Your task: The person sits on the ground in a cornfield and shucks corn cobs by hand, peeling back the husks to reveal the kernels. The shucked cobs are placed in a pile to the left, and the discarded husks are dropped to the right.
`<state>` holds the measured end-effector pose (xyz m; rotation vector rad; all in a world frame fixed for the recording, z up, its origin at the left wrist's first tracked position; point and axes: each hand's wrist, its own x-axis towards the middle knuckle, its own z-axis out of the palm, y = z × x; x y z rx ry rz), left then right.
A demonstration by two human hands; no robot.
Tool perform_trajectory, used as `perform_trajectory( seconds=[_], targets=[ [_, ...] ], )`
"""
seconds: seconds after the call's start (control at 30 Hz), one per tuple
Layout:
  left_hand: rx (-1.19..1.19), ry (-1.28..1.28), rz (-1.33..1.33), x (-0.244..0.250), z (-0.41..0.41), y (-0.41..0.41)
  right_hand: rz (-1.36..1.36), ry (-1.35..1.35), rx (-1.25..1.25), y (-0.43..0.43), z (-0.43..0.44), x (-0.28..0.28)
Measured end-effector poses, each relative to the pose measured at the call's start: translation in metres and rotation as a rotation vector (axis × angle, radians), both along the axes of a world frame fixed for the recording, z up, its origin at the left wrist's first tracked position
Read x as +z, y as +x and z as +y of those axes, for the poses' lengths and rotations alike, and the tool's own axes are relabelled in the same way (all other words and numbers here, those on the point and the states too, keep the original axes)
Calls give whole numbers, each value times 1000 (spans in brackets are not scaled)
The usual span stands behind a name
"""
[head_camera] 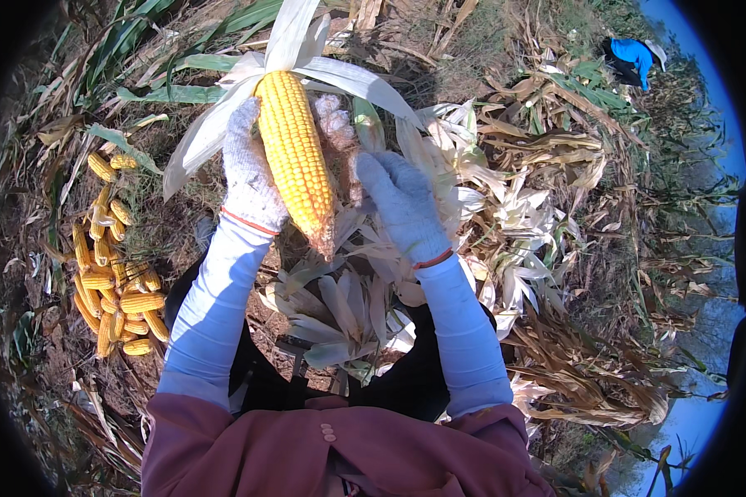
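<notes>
A yellow ear of corn [295, 149] lies in my left hand [248, 164], its bare kernels facing up and its tip pointing toward me. Pale husk leaves [292, 37] are peeled back and spread around its far end. My left fingertips show past the right side of the ear, so the hand wraps beneath it. Just right of the ear is my right hand [404, 199], its fingers bent beside brownish strands [350, 171]. Whether it grips any of them is unclear. Both hands wear white knit gloves with red-orange cuffs.
A pile of husked corn ears [118, 292] lies on the ground at left. Loose husks [516, 217] cover the ground at right, and more husks [342, 310] lie between my legs. A person in blue [634, 59] is bent over at far upper right.
</notes>
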<state>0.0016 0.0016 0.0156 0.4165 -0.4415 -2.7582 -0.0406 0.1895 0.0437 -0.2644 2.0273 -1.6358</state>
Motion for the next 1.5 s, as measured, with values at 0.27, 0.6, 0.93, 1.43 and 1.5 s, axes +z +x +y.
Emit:
perform_trajectory(
  seconds=[0.27,0.6,0.93,1.43,1.5],
  targets=[
    [-25,4,-40,2,11,1,-77,-132,77,7,-12,0],
    [-47,180,66,-2,4,1,580,421,10,-14,8,-9],
    [-176,244,194,8,19,4,525,160,-8,-1,-6,-9],
    [1,-34,-17,4,8,-2,937,604,-27,-18,22,-28],
    [-161,54,127,6,9,3,957,693,-43,-25,28,-27]
  ],
)
